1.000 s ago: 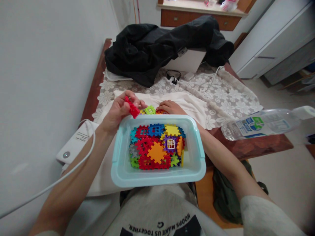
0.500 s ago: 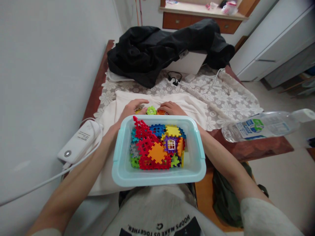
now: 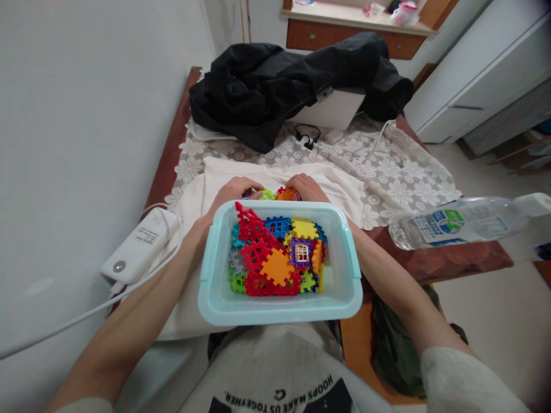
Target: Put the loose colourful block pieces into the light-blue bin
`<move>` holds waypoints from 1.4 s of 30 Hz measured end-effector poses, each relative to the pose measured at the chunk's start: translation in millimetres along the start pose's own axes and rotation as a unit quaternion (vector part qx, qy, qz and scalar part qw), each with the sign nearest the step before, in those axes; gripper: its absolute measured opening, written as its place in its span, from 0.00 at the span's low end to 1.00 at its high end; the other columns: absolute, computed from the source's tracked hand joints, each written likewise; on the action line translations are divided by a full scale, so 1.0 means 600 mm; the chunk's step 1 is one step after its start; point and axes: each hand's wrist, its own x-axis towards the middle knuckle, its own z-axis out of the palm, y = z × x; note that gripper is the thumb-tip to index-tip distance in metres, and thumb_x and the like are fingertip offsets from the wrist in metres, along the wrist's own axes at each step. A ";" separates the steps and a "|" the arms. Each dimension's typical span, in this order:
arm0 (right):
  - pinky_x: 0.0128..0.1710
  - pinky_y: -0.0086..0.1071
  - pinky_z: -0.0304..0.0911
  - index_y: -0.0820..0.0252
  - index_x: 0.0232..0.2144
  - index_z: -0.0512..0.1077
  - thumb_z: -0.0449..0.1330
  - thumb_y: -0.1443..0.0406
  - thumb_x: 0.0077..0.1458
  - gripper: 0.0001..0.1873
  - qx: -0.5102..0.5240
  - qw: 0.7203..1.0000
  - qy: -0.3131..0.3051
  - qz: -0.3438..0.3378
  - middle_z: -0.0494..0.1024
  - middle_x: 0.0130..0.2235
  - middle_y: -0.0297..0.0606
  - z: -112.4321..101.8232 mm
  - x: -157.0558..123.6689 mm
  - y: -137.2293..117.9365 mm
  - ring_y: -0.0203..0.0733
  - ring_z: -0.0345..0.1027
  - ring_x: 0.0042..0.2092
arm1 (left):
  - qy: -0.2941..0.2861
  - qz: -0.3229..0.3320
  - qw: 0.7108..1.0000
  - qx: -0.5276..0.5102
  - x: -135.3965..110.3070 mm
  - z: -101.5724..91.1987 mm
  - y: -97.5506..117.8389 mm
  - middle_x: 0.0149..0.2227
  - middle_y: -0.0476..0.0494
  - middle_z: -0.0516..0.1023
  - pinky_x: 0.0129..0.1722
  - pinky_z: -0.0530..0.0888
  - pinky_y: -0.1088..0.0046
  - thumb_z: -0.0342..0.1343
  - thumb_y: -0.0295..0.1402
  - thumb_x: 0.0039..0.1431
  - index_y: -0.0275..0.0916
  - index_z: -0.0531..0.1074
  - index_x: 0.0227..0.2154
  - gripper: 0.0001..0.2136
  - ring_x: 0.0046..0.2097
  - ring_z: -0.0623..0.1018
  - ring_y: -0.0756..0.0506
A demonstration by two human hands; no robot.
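A light-blue plastic tub [image 3: 279, 316] full of interlocking building tiles is in front of my body. Inside lie red, blue, yellow and green tiles, an orange tile [image 3: 276, 268] and a purple window tile [image 3: 301, 252]. Past its far rim, my left hand [image 3: 233, 191] curls its fingers round a dark purple-and-brown tile [image 3: 248, 193]. My right hand [image 3: 308, 188] has its fingers closed on an orange tile with a grid [image 3: 287, 195]. Between the hands a lime-green tile [image 3: 267, 195] shows, adjoining the others. The tub's rim hides the lower parts of both hands and these tiles.
White cloth [image 3: 241, 167] lies under the hands on a floral tablecloth [image 3: 202, 150]. A black jacket [image 3: 267, 86] partly covers a laptop [image 3: 338, 109], near black earphones [image 3: 308, 137]. A white power bank [image 3: 140, 244] with a cable is at left, a plastic bottle [image 3: 465, 222] at right.
My left fingers have curled in round the tile, and my right hand has shifted slightly right. More of the orange tile and a red edge show now. The lime-green tile sits lower behind the rim.
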 end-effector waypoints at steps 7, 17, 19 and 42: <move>0.49 0.46 0.63 0.53 0.43 0.72 0.67 0.48 0.61 0.19 0.014 0.999 0.025 0.015 0.77 0.42 0.44 0.000 -0.006 0.009 0.56 0.67 0.45 | 0.053 0.008 0.999 -0.008 0.001 -0.004 0.009 0.46 0.41 0.87 0.56 0.77 0.61 0.58 0.47 0.66 0.44 0.84 0.41 0.15 0.49 0.83 0.40; 0.42 0.43 0.66 0.53 0.40 0.74 0.63 0.47 0.66 0.17 -0.025 0.984 0.139 0.108 0.79 0.36 0.40 0.012 -0.005 0.008 0.51 0.70 0.38 | 0.018 -0.064 0.991 -0.114 -0.007 -0.006 0.016 0.49 0.38 0.87 0.54 0.80 0.62 0.60 0.47 0.65 0.40 0.83 0.49 0.19 0.48 0.84 0.39; 0.45 0.45 0.67 0.53 0.46 0.76 0.62 0.47 0.68 0.19 -0.015 0.986 0.130 0.106 0.82 0.41 0.42 0.007 -0.003 0.004 0.53 0.73 0.42 | -0.006 -0.060 0.990 -0.125 -0.010 -0.010 0.017 0.51 0.38 0.87 0.58 0.79 0.60 0.63 0.45 0.61 0.39 0.83 0.50 0.19 0.50 0.84 0.38; 0.60 0.52 0.69 0.54 0.64 0.72 0.63 0.56 0.66 0.26 0.014 0.996 0.041 0.081 0.82 0.55 0.48 -0.004 -0.006 -0.009 0.58 0.75 0.55 | 0.040 0.071 0.986 -0.144 -0.005 -0.012 -0.005 0.59 0.34 0.82 0.67 0.74 0.54 0.66 0.42 0.64 0.39 0.82 0.50 0.16 0.62 0.81 0.35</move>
